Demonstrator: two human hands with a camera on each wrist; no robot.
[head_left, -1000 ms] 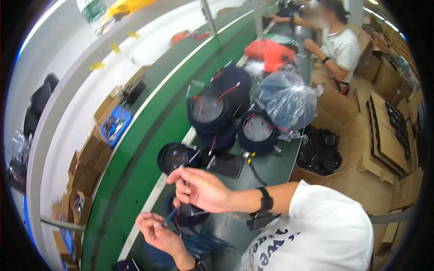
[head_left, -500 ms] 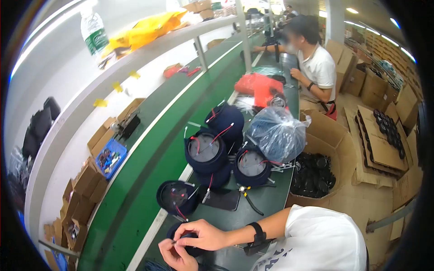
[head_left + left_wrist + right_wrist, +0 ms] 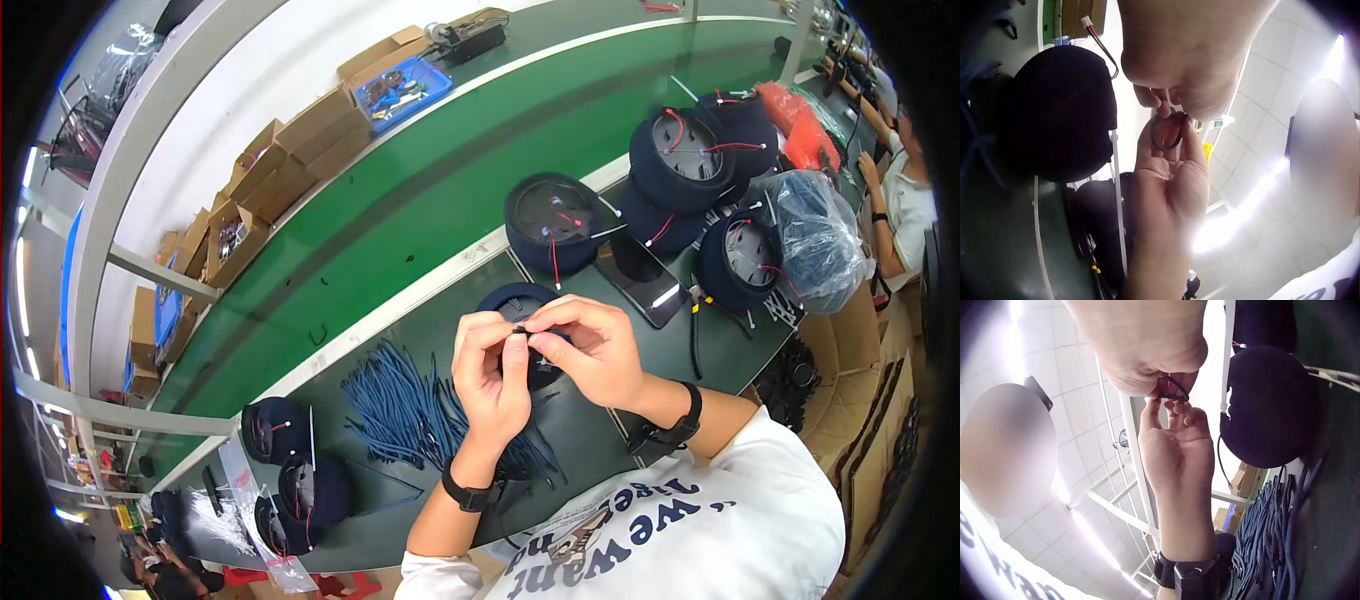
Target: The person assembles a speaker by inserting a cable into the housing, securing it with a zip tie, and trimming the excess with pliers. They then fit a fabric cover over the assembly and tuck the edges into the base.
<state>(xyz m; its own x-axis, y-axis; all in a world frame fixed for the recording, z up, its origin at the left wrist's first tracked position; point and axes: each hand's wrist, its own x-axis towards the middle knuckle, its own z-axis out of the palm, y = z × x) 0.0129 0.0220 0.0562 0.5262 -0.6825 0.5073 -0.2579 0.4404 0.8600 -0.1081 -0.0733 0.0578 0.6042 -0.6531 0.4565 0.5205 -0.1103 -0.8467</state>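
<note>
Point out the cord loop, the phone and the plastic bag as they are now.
Loop (image 3: 1166, 149): left wrist view, its lower curve.
Phone (image 3: 640, 280): head view, middle of its dark face.
Bag (image 3: 818, 240): head view, its crumpled middle.

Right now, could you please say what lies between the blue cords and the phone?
A dark round piece, partly hidden by the left hand and right hand, in the head view.

And there's the green conveyor belt (image 3: 400, 220) running alongside the dark counter (image 3: 590, 440), white wall (image 3: 220, 110) beyond, grey metal frame (image 3: 98, 250) at left, strip lights (image 3: 1088, 528) blazing across the panelled ceiling (image 3: 1079, 419)!
</note>
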